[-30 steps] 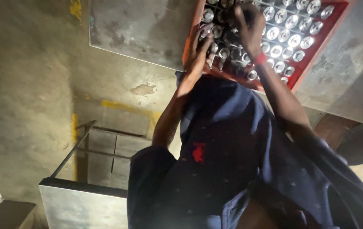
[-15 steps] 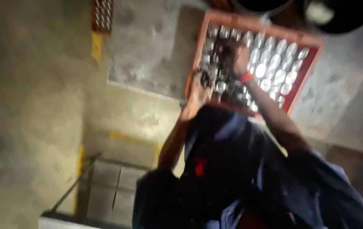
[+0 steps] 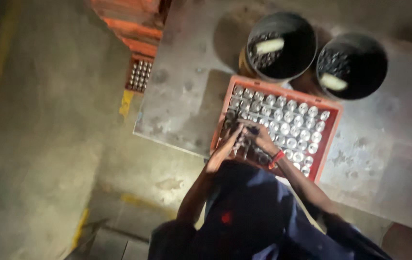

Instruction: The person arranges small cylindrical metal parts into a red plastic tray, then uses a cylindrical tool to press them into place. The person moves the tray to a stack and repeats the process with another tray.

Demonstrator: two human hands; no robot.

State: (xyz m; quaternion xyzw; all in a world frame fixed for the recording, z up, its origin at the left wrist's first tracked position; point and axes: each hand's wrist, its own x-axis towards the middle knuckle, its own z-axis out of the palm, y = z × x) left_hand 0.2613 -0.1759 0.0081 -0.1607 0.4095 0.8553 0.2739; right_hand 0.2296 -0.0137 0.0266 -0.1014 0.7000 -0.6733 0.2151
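Straight ahead of me on the metal table [image 3: 186,96], the red crate [image 3: 333,127] of shiny cans runs long axis left-right, with my left hand [image 3: 232,139] and right hand [image 3: 261,139] both curled together over its near-left corner cans [image 3: 244,144].

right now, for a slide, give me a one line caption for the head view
Both hands, left hand and right hand, reach into a red crate of round metal parts beside two dark buckets.

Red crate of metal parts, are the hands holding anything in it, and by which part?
It cannot be told. Both the left hand and right hand are down among the round metal parts at the near corner of the red crate, but blur hides any grip.
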